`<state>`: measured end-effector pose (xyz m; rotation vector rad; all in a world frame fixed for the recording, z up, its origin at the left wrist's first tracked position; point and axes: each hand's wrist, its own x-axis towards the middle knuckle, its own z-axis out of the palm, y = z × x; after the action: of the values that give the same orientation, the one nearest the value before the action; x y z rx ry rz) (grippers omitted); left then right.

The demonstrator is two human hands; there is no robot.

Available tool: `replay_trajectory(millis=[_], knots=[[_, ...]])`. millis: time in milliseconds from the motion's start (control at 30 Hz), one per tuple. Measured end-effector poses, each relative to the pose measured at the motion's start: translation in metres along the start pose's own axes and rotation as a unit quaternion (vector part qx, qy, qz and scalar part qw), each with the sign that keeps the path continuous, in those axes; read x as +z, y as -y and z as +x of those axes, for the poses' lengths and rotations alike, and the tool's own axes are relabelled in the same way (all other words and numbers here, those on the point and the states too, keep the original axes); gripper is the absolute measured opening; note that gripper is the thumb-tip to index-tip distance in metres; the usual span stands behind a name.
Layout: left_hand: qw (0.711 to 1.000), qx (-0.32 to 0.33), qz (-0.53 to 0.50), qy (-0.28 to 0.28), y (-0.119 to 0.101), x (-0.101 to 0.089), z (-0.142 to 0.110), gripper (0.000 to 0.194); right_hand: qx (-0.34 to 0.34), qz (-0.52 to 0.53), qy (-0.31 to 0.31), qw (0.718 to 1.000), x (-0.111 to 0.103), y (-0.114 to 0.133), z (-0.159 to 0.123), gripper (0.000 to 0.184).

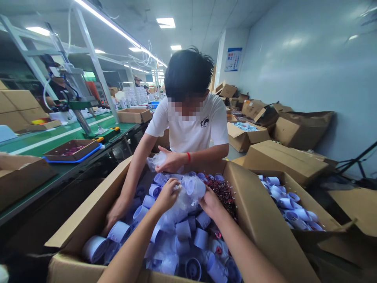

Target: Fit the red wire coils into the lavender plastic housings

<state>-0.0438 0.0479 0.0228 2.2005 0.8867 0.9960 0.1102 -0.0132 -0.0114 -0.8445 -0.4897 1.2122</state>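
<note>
My left hand (168, 195) pinches the edge of a clear plastic bag (180, 203) over a large cardboard box (250, 208). Against the bag's right side, my right hand (211, 201) has its fingers around a white plastic cup (198, 188), partly covered by the film. Many similar white cups (183, 230) lie jumbled below, some of them in clear film. Thin red wired parts (220, 192) are heaped along the box's far right. Across the box, a co-worker's hand (172, 159) holds crumpled clear plastic (156, 160), while their other hand (116, 214) reaches down among the cups at the left.
A second carton of white cups (294, 204) stands to the right, with more cartons (285, 161) behind it. On the left runs a green conveyor bench (101, 122) carrying a press fixture (78, 90) and a shallow box of red parts (70, 152). The co-worker (191, 133) leans over the far side.
</note>
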Motion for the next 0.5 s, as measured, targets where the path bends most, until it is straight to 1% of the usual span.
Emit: replay_trajectory(millis=[67,100,167,200,233,333,433,500], knots=[[0.999,-0.028,-0.016,-0.023,0.0043,0.0026,0.0006,0.008,-0.003,-0.001,0.001,1.0,-0.0008,0.0,0.0014,0.021],[0.998,-0.046,-0.025,-0.024,0.0058,0.0028,0.0006,0.011,-0.002,-0.003,0.004,1.0,-0.0009,0.0007,0.0016,0.021],[0.997,-0.068,-0.039,-0.01,0.007,0.0011,0.0002,0.027,0.005,-0.009,0.023,1.0,-0.0003,0.0026,0.0008,0.02],[0.997,-0.065,-0.041,-0.001,0.0067,-0.0003,0.0,0.032,0.011,-0.012,0.038,0.999,0.0004,0.0034,-0.0001,0.021],[0.998,-0.055,-0.038,0.006,0.0062,-0.0018,-0.0002,0.032,0.018,-0.015,0.053,0.998,0.0012,0.0041,-0.0012,0.022],[1.0,-0.016,-0.003,0.01,0.0041,-0.0052,-0.0001,0.014,0.026,-0.011,0.074,0.997,0.0032,0.004,-0.003,0.026],[1.0,-0.014,0.019,-0.013,0.0036,-0.0062,0.0009,0.015,0.009,0.007,0.04,0.999,0.0013,0.0011,0.0006,0.027],[0.998,-0.028,0.009,-0.05,0.0043,-0.0062,0.0018,0.013,-0.007,0.017,-0.004,1.0,-0.0031,-0.0009,0.0058,0.026]])
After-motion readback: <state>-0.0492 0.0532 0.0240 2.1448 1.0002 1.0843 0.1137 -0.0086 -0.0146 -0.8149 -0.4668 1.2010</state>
